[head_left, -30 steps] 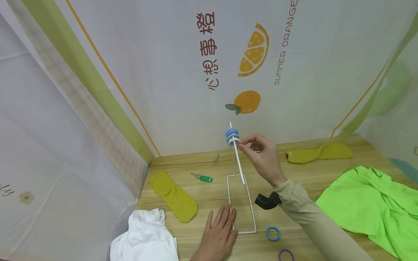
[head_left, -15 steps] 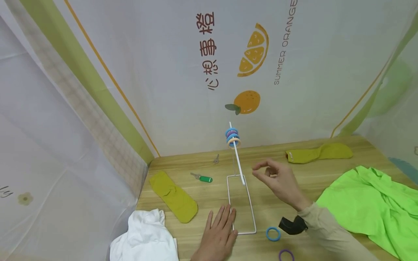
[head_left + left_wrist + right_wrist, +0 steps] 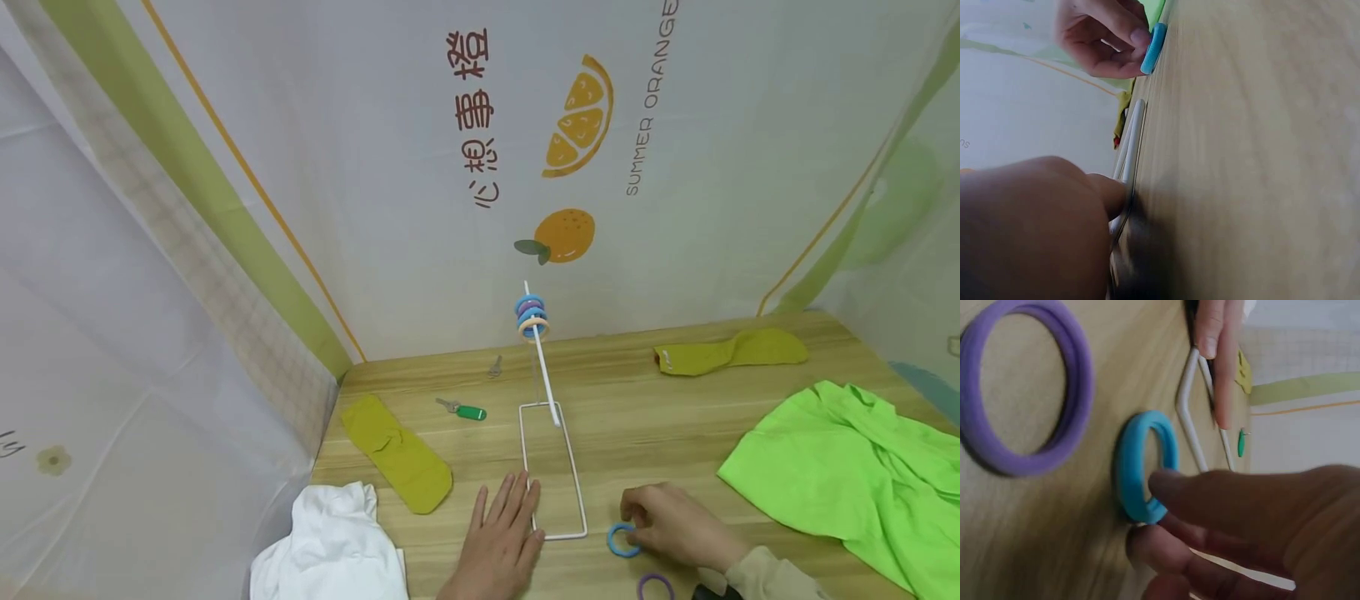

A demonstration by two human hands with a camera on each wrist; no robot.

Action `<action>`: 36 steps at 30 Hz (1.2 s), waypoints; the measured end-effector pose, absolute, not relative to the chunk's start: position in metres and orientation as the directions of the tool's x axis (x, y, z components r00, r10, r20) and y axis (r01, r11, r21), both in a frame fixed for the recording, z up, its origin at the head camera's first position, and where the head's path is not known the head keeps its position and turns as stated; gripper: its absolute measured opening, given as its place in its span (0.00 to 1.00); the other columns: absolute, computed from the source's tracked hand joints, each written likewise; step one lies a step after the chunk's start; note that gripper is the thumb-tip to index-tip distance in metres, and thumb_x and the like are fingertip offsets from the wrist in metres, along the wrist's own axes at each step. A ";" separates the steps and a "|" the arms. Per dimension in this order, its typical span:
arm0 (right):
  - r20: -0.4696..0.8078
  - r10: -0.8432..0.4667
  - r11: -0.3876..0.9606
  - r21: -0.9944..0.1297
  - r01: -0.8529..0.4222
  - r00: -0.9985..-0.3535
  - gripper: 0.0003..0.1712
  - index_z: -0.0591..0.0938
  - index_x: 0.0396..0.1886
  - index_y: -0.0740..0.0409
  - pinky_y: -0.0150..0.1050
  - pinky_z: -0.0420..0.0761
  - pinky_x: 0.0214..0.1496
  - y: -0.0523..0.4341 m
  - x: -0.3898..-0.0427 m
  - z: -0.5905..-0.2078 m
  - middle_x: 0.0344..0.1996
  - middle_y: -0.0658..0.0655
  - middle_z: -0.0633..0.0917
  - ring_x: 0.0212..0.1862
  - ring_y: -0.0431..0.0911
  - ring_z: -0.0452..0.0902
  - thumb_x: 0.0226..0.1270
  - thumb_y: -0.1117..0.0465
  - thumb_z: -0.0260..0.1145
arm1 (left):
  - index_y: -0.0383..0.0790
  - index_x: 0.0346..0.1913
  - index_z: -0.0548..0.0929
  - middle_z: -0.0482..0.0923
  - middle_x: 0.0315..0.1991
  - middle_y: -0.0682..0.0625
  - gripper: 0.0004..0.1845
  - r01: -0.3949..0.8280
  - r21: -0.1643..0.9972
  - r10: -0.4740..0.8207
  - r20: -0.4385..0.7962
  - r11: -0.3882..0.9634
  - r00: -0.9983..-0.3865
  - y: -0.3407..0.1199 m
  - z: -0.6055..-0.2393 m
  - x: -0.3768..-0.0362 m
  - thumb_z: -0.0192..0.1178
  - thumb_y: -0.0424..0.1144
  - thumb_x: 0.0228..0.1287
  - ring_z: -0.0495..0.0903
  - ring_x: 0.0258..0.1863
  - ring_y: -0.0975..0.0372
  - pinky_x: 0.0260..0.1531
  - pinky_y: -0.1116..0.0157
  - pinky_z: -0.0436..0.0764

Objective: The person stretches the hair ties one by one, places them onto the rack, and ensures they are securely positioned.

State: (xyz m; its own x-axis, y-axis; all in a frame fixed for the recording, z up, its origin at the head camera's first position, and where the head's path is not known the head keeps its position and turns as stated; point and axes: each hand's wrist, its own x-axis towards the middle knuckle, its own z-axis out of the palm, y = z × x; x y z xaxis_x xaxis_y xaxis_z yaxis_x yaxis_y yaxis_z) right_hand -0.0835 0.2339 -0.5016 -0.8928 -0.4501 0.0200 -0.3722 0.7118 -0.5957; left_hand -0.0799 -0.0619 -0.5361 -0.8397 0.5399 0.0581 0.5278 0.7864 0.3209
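Note:
My right hand [image 3: 678,527] is low at the right, pinching a blue ring [image 3: 1130,469]. In the right wrist view the thumb reaches into the ring and a finger is at its outer edge. The ring looks slightly tipped against the table. A purple ring [image 3: 1082,381] lies beside it. My left hand [image 3: 497,537] rests flat, fingers extended, over the left side of a white wire stand's base [image 3: 564,537]. On the stand's slanting white rod [image 3: 545,375] hang several rings [image 3: 532,317], blue, purple and, in front, pale orange.
On the wooden table [image 3: 622,417] lie a key with a green tag [image 3: 471,412], another key [image 3: 496,367], a left yellow-green sock [image 3: 397,454] and a right one [image 3: 731,352]. White cloth [image 3: 330,546] is at left, bright green cloth [image 3: 847,475] at right. A printed curtain [image 3: 420,250] stands behind.
My right hand has left the pale orange ring on the rod, come down toward me and taken hold of the blue ring on the table. My left hand has stayed on the base.

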 end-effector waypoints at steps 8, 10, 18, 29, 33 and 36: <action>0.051 -0.424 0.707 -0.606 -0.365 -0.904 0.16 0.77 0.23 0.46 0.29 0.68 0.25 0.227 -0.083 -0.508 0.19 0.36 0.72 0.24 0.29 0.63 0.56 0.66 0.76 | 0.46 0.83 0.55 0.48 0.84 0.48 0.32 0.525 0.328 0.543 0.040 0.786 -0.838 -0.063 -0.536 -0.080 0.32 0.55 0.85 0.49 0.83 0.52 0.76 0.37 0.48; 0.053 -0.426 0.700 -0.613 -0.366 -0.903 0.16 0.77 0.23 0.46 0.29 0.68 0.24 0.227 -0.083 -0.508 0.19 0.36 0.72 0.23 0.29 0.63 0.56 0.65 0.76 | 0.46 0.83 0.54 0.48 0.84 0.48 0.32 0.522 0.337 0.543 0.036 0.783 -0.839 -0.063 -0.537 -0.080 0.32 0.55 0.85 0.49 0.83 0.52 0.76 0.37 0.48; 0.062 -0.438 0.624 -0.698 -0.353 -0.897 0.11 0.79 0.27 0.47 0.29 0.73 0.25 0.225 -0.088 -0.494 0.23 0.37 0.78 0.25 0.28 0.68 0.62 0.63 0.74 | 0.46 0.83 0.55 0.48 0.84 0.48 0.32 0.531 0.323 0.545 0.052 0.784 -0.837 -0.063 -0.537 -0.081 0.31 0.55 0.85 0.49 0.83 0.52 0.75 0.38 0.50; 0.386 -0.351 0.322 -0.806 -0.497 -0.853 0.08 0.84 0.35 0.46 0.33 0.80 0.24 0.205 -0.093 -0.430 0.26 0.43 0.82 0.24 0.31 0.71 0.69 0.66 0.70 | 0.46 0.82 0.56 0.49 0.84 0.49 0.31 0.529 0.318 0.539 0.064 0.787 -0.840 -0.063 -0.538 -0.081 0.32 0.55 0.85 0.50 0.83 0.52 0.75 0.38 0.51; 0.507 -0.325 0.238 -0.773 -0.588 -0.798 0.13 0.85 0.38 0.47 0.33 0.81 0.24 0.197 -0.089 -0.402 0.27 0.45 0.83 0.23 0.35 0.73 0.67 0.72 0.70 | 0.46 0.82 0.56 0.50 0.84 0.49 0.31 0.531 0.313 0.539 0.068 0.788 -0.840 -0.062 -0.538 -0.081 0.33 0.55 0.85 0.50 0.83 0.52 0.75 0.38 0.51; 0.590 -0.311 0.202 -0.725 -0.658 -0.745 0.18 0.85 0.40 0.48 0.30 0.79 0.23 0.193 -0.085 -0.384 0.29 0.45 0.85 0.23 0.36 0.73 0.63 0.77 0.70 | 0.48 0.83 0.55 0.48 0.84 0.50 0.31 0.522 0.321 0.537 0.049 0.790 -0.842 -0.062 -0.539 -0.081 0.34 0.55 0.85 0.49 0.83 0.53 0.76 0.38 0.50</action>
